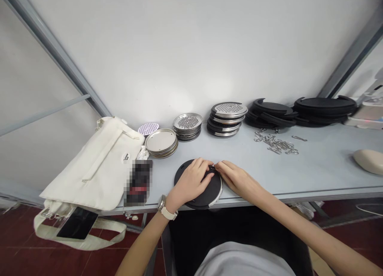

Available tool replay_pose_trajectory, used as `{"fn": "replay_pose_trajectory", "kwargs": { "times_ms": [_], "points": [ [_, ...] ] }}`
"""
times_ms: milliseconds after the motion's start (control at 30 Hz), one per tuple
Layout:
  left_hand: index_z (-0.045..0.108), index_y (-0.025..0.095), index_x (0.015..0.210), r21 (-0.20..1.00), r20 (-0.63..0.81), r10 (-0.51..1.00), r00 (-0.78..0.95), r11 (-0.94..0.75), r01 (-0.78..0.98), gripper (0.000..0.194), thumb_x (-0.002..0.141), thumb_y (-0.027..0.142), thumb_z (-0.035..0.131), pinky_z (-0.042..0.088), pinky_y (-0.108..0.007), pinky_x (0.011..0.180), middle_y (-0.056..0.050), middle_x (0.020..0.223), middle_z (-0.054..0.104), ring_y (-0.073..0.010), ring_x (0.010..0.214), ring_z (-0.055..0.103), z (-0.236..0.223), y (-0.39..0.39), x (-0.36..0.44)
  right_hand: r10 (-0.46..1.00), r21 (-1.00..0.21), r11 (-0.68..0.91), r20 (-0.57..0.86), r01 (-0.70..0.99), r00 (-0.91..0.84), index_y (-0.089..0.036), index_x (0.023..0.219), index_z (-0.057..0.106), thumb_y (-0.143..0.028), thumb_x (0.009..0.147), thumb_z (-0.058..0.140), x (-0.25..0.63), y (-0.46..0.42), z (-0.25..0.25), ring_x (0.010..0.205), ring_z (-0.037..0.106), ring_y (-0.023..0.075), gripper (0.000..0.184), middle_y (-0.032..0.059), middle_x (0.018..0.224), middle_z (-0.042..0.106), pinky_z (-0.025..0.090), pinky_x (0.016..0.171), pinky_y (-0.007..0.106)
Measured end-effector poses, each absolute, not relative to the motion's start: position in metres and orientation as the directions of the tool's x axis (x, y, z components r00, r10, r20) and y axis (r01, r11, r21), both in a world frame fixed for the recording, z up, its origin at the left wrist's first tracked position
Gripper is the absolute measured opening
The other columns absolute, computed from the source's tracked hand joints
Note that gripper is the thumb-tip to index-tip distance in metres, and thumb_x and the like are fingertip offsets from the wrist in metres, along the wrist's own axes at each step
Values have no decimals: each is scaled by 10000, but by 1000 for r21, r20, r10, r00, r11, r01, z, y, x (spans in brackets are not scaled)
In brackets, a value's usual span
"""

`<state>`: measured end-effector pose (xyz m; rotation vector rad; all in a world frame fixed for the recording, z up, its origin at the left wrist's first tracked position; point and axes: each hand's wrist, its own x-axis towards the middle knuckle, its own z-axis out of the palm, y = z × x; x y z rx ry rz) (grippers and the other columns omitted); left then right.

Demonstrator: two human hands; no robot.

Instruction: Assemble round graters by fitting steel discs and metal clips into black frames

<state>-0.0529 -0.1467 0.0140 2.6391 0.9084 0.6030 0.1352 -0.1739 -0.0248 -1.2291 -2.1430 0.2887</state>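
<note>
At the near edge of the pale grey tabletop (323, 168), the round matte-black disc (203, 194) lies flat under the hands. Its face is smooth and dark, with a small slot towards the upper left, and a bright silvery metal rim (220, 192) shows along its right and lower-right edge; the hands cover part of its far side.

The left hand (193, 182), a watch with a cream strap (167, 213) on its wrist, rests across the disc with fingers bent and thumb reaching towards the far right edge; whether it clasps anything cannot be told. The right hand (233, 176) has its fingertips pinched together on a small shiny metal piece (212, 167) at that edge, its exact shape hidden by the fingers.

To the left lies a cream fabric bag (98, 168). Beyond the disc, towards the right, is a loose heap of silvery wire clips (275, 143).

Farther back stand a stack of plain silvery round plates (161, 142), a stack of perforated metal grater discs (188, 126), a stack of black-edged metal discs (227, 118) and, at right, round black plastic holders (271, 112).
</note>
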Motion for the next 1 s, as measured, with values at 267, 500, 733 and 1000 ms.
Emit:
{"fn": "replay_pose_trajectory", "kwargs": {
  "times_ms": [267, 500, 733, 1000],
  "points": [
    [499, 193, 1095, 364, 295, 626, 722, -772, 521, 192, 951, 253, 386, 429, -353, 889, -57, 1028, 519, -194, 982, 504, 13, -146, -54, 882, -587, 471, 321, 658, -345, -226, 831, 349, -235, 970, 297, 137, -173, -25, 619, 500, 142, 149, 2, 738, 517, 386, 591, 260],
    [495, 211, 1179, 337, 290, 628, 722, -773, 538, 257, 956, 251, 372, 431, -356, 894, -61, 1028, 514, -194, 982, 506, 13, -147, -54, 895, -675, 440, 275, 592, -352, -230, 878, 360, -259, 963, 296, 140, -172, -20, 610, 517, 145, 110, -3, 745, 535, 394, 600, 260],
    [512, 204, 1157, 329, 294, 621, 726, -779, 533, 257, 961, 258, 355, 435, -365, 888, -66, 1015, 513, -196, 969, 507, 14, -147, -54, 896, -662, 440, 277, 607, -348, -223, 877, 382, -263, 959, 299, 139, -173, -18, 615, 516, 149, 123, 9, 743, 547, 395, 600, 265],
    [508, 206, 1168, 331, 291, 619, 729, -781, 530, 264, 961, 258, 352, 436, -369, 875, -68, 1013, 510, -198, 957, 502, 15, -147, -54, 881, -636, 472, 313, 610, -355, -220, 873, 378, -223, 923, 354, 140, -175, -19, 599, 494, 140, 56, -2, 719, 532, 383, 572, 253]
  ]
}}
